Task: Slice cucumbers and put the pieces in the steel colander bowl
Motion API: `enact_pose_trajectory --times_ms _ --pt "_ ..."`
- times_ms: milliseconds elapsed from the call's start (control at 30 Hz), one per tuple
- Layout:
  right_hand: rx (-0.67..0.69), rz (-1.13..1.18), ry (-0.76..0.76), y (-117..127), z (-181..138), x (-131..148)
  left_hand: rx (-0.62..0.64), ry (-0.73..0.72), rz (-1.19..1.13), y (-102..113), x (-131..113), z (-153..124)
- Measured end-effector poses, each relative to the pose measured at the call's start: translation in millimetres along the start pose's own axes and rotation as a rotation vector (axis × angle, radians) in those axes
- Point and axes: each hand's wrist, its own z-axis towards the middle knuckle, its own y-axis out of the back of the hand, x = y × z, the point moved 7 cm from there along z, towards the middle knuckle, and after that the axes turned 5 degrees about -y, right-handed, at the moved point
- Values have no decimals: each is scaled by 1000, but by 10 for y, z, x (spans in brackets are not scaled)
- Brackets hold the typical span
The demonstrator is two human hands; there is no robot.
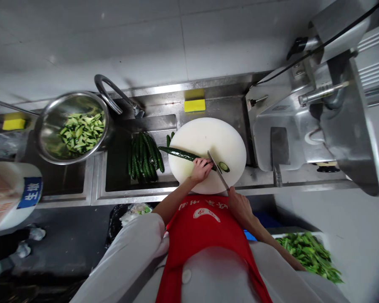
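On the round white cutting board (205,132) lies a long dark green cucumber (180,153), its far end jutting past the board's left edge. My left hand (201,169) is closed over the cucumber near its right end. My right hand (240,205) grips the handle of a kitchen knife (219,171), its blade slanting across the board and against the cucumber's cut end. A cut cucumber slice (224,166) rests just right of the blade. Several whole cucumbers (144,158) are piled left of the board.
Far left, a steel bowl (44,132) holds cut cucumber pieces (82,130). A faucet (109,90) curves over the sink. A yellow sponge (194,105) sits behind the board. A steel machine (350,122) and a cleaver (279,147) are on the right. Leafy greens (309,254) fill a crate below.
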Motion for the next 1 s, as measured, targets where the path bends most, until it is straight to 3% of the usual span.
enact_pose_trajectory --times_ms 233,600,800,1000 --pt "3 -27 5 64 50 40 3 93 31 123 186 -80" --pt "21 -21 19 111 -167 140 -15 62 28 79 208 -95" --pt "39 -13 21 -28 1 180 -52 52 19 107 209 -88" --pt "56 -53 22 -80 158 197 -69 105 57 279 403 -158"
